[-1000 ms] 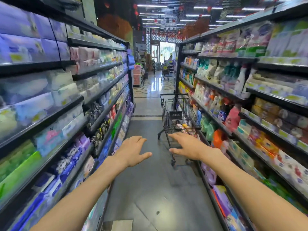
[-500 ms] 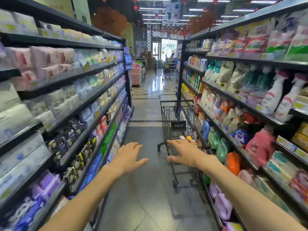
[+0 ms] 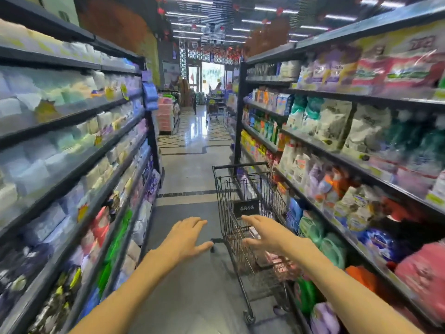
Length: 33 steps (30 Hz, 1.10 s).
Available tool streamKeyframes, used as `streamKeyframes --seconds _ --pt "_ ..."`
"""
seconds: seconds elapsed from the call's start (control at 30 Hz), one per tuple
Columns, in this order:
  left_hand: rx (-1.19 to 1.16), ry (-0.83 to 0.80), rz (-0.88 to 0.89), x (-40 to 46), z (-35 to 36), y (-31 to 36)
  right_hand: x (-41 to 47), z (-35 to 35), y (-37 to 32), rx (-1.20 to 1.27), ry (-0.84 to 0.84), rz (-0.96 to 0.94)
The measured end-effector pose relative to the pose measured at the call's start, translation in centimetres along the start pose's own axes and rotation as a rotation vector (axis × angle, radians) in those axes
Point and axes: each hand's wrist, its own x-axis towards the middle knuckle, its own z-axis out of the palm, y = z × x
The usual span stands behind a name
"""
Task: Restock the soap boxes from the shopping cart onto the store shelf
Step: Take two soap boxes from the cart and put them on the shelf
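Note:
A black wire shopping cart (image 3: 243,189) stands in the aisle against the right-hand shelves, just ahead of me. Pinkish soap boxes (image 3: 279,260) lie in its basket, partly hidden by my arm and the wire. My right hand (image 3: 263,233) reaches out flat over the cart's near end, fingers straight, holding nothing. My left hand (image 3: 186,237) is stretched forward left of the cart over the floor, fingers spread and empty. The right shelf (image 3: 342,160) carries bags and bottles of detergent.
Left shelves (image 3: 72,165) hold tissue and paper packs, blurred by motion. The grey aisle floor (image 3: 192,285) runs between both racks toward a bright tiled area. Another cart (image 3: 213,107) and a person stand far down the aisle.
I have come closer to the cart, which now looms larger. Both hands stay outstretched; the right one now overlaps the cart's near end.

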Motion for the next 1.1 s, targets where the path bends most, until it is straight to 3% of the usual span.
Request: streamKeyframes --seconds 0.27,0.67,0.9,1.1 --pt "-0.04 -0.023 0.153 18.2 1.5 -5.0 14.6 -1.1 7.1 0.012 0.008 0.074" --pt "-0.014 -0.132 0.294 46.2 6.5 -10.2 34.8 0.0 23.3 0.125 0.051 0.257" --pt "-0.037 -0.163 0.513 59.4 8.3 -7.4 37.4 -0.6 31.2 0.148 0.062 0.482" --pt "-0.046 -0.296 0.793 69.2 13.5 -1.2 34.4 0.2 36.6 0.184 0.064 0.752"
